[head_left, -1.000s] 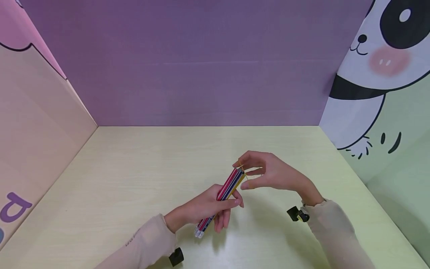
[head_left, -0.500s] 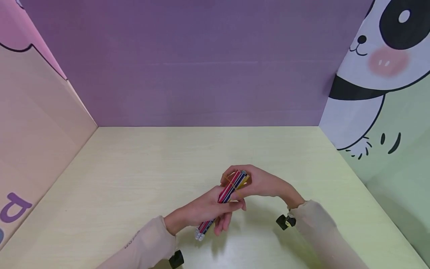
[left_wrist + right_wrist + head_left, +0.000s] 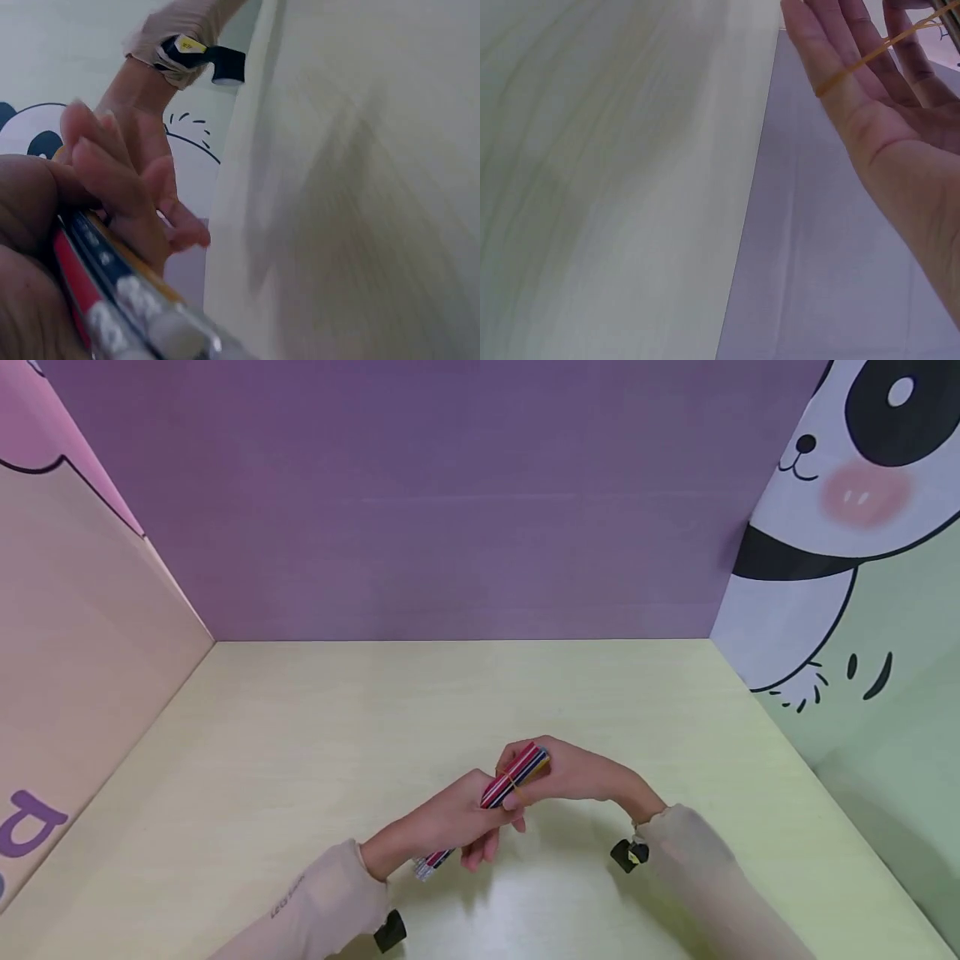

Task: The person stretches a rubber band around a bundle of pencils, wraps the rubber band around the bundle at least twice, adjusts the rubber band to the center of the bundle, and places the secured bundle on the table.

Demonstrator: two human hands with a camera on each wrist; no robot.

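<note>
My left hand [image 3: 450, 818] grips a bundle of pencils [image 3: 517, 774] in red, dark blue and yellow, held slantwise above the table. Their white eraser ends [image 3: 176, 334] stick out below the palm, large in the left wrist view. My right hand [image 3: 576, 772] is around the upper end of the bundle, thumb on the near side and fingers behind. A thin orange rubber band [image 3: 855, 69] is stretched from the right thumb to the pencils in the right wrist view. In the head view the band crosses the bundle's upper part. Both hands are close together there.
The pale wood-grain table [image 3: 337, 710] lies under both hands. A purple wall [image 3: 465, 510] closes off the back, a pinkish panel [image 3: 82, 635] the left, and a green panel with a panda print [image 3: 870, 710] the right. Each wrist wears a small black camera [image 3: 628, 855].
My right hand has come left and down from the pencils' tip, bringing the rubber band over the bundle and further down it. The pencils now tilt a little flatter; my left hand keeps its grip.
</note>
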